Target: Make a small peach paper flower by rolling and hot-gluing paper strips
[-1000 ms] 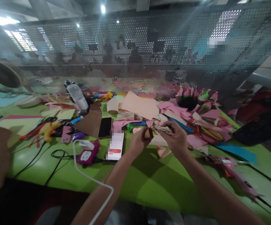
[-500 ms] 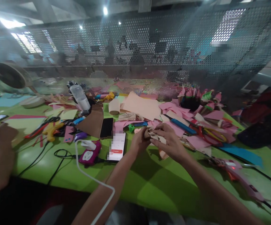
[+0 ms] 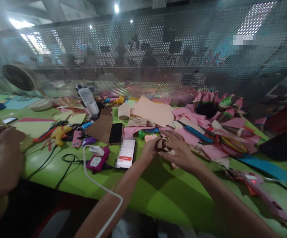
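Observation:
Over the green table, my left hand (image 3: 150, 149) is closed around a small beige-brown piece (image 3: 162, 144), perhaps paper or foam. My right hand (image 3: 177, 148) has its fingers bent over the other side of the same piece, and the fingers hide part of it. A lit phone (image 3: 127, 153) lies just left of my left hand, beside a dark phone (image 3: 115, 133). Pink sheets (image 3: 188, 115) and a blue-handled tool (image 3: 195, 133) lie beyond my right hand. The exact shape of the held piece is blurred.
A pink glue gun (image 3: 257, 186) with a red light lies at the right. A magenta power bank (image 3: 98, 160) trails a white cable (image 3: 99, 182) across my left forearm. Another person's hand (image 3: 12, 137) is at the far left. A bottle (image 3: 89, 100) stands at the back.
The whole view has shifted slightly, so table items appear further right. My hands stay together at the beige-brown piece, with the right fingers slightly moved over it.

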Motion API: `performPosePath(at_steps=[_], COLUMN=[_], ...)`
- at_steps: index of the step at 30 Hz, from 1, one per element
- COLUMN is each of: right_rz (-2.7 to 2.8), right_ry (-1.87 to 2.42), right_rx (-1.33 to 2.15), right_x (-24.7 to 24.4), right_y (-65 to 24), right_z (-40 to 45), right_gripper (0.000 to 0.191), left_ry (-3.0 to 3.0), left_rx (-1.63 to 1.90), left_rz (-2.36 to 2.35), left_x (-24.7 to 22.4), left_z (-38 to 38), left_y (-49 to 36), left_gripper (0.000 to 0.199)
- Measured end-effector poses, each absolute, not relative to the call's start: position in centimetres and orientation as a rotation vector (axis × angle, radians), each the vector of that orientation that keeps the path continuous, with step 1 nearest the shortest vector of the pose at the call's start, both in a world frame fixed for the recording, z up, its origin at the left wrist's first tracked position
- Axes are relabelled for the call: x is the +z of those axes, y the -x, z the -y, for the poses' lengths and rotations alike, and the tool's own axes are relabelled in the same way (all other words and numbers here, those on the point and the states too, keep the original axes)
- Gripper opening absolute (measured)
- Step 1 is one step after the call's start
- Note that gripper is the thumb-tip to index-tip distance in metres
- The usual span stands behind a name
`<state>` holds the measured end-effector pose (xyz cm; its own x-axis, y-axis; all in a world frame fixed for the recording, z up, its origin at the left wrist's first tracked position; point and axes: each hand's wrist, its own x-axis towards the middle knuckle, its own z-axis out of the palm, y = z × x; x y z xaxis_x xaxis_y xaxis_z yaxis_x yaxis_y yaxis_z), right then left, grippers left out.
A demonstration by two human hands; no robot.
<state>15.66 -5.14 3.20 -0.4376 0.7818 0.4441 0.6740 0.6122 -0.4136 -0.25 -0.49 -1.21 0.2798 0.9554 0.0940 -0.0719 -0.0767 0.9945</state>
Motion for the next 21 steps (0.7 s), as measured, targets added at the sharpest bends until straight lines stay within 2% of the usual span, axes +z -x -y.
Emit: performPosePath(at_steps=[4,11,21], right_rz=[2.071,1.825,2.001], right_ry=[1.091,1.101,1.140], right_rx=[0.325,0.183,0.005], right_x=[3.7,3.1,3.3], right_y=[-16.2,-15.8,-15.5], right_z=[4.8,4.4,5.2], right_gripper=[0.026,0.004,0.017], left_ry=[-1.349,-1.386,-1.367], left_rx=[1.091,1.087,1.109], left_rz=[-0.823,-0.807,-0.788], left_x=[-1.1,-1.2,-0.4], left_z=[0.3,0.8,0.8], left_y=[-0.6,-0.6,-0.7], left_gripper=[0.032,0.033,0.041])
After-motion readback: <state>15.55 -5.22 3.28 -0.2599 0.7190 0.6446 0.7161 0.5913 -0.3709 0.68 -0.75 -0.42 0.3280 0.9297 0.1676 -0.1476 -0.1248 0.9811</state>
